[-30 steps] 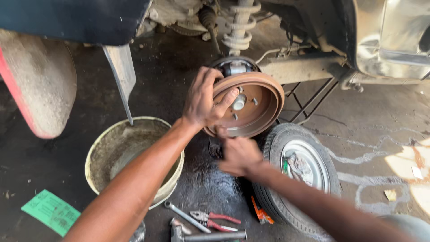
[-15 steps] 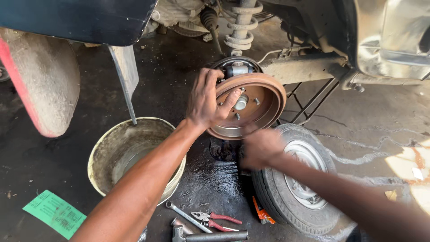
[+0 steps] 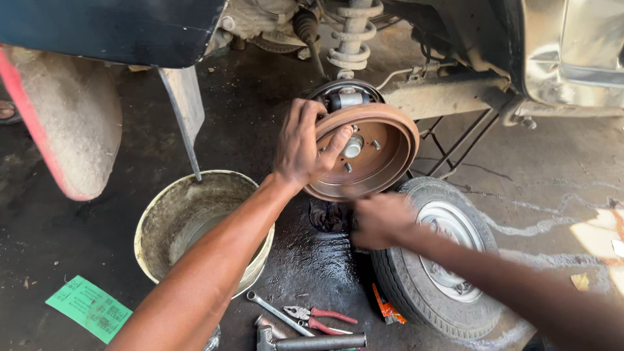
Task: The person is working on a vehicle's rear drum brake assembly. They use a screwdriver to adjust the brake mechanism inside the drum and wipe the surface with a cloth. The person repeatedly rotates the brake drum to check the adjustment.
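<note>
A rusty brown brake drum [image 3: 383,153] hangs on the wheel hub of a raised car, its studs and centre nut showing. My left hand [image 3: 302,143] grips the drum's left rim, thumb across its face. My right hand [image 3: 379,221] is blurred just under the drum's lower edge, fingers curled; I cannot tell whether it holds anything. The removed wheel [image 3: 442,260] lies flat on the ground under my right forearm.
A dirty bucket [image 3: 195,224] stands left of my left arm. A spanner [image 3: 276,312], red-handled pliers [image 3: 322,316] and a hammer [image 3: 312,339] lie on the wet floor in front. A green paper [image 3: 88,307] lies at lower left. A jack stand [image 3: 455,140] props the car.
My right hand has risen from beside the wheel toward the drum's lower edge. My left hand keeps its grip on the drum.
</note>
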